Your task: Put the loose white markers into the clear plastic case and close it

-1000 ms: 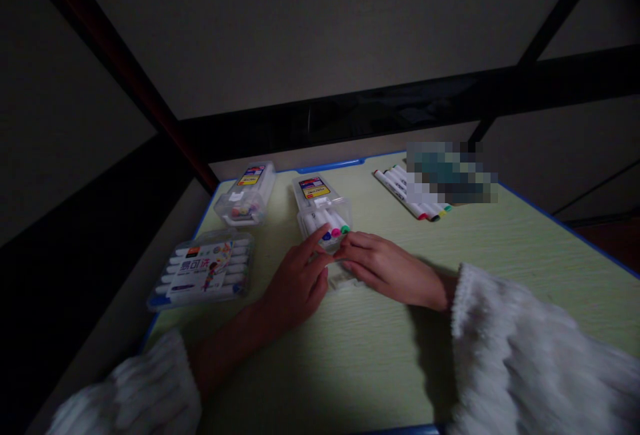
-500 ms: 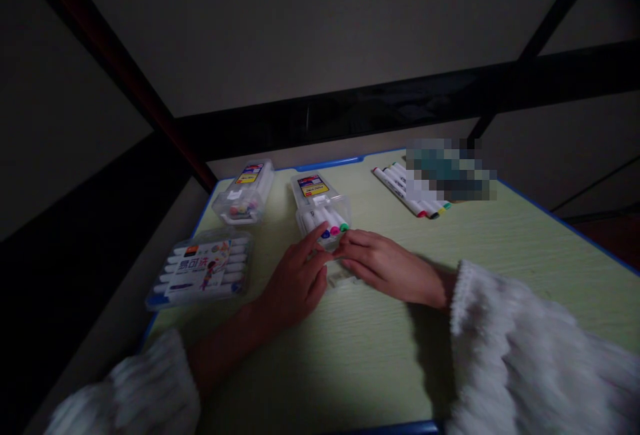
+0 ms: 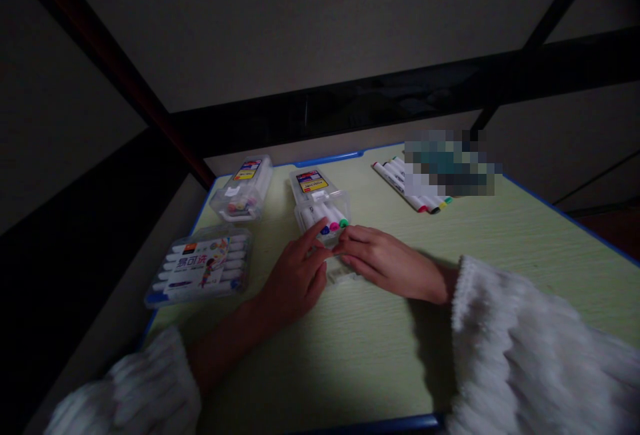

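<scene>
Left hand [image 3: 295, 280] and right hand [image 3: 393, 263] meet — clamped or merely resting, I cannot tell — at the clear case [image 3: 313, 184] mid-table, its flap [image 3: 343, 275] apparently unclosed, capped markers [image 3: 331, 214] already inside, loose markers [image 3: 400, 188] outside, farther right.

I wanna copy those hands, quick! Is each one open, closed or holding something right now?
Left hand: fingers partly curled at the clear marker case; grip can't be told.
Right hand: fingers bent, there too; grip can't be told.
</scene>
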{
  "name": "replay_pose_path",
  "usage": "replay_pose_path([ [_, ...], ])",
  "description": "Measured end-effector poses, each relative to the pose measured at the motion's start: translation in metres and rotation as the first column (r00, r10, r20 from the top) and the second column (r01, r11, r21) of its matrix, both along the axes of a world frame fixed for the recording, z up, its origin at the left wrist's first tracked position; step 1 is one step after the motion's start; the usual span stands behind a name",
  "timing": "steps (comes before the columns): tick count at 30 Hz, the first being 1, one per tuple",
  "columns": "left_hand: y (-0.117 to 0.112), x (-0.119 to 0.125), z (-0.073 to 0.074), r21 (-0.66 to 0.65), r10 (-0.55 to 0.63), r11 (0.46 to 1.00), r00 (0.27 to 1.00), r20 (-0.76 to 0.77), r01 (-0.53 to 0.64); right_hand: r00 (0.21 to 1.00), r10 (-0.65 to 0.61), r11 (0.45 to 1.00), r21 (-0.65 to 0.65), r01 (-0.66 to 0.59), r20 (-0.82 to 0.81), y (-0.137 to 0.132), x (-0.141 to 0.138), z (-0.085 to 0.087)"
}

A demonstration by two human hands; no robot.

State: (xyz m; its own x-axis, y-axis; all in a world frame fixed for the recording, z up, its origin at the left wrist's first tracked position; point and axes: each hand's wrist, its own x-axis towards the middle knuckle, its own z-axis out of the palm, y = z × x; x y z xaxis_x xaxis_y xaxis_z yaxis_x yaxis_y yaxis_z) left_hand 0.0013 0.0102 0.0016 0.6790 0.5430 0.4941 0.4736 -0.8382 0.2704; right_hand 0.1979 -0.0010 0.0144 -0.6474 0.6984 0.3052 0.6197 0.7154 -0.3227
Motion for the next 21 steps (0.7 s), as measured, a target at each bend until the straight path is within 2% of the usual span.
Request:
replay_pose_path([
  [21, -0.0004, 0.0001, -0.0003, 0.015, 0.001, 1.0, 1.0, 0.011, -0.001, 1.0, 0.001, 1.0, -0.007, -0.001, 0.0, -0.0012, -0.0007, 0.002],
])
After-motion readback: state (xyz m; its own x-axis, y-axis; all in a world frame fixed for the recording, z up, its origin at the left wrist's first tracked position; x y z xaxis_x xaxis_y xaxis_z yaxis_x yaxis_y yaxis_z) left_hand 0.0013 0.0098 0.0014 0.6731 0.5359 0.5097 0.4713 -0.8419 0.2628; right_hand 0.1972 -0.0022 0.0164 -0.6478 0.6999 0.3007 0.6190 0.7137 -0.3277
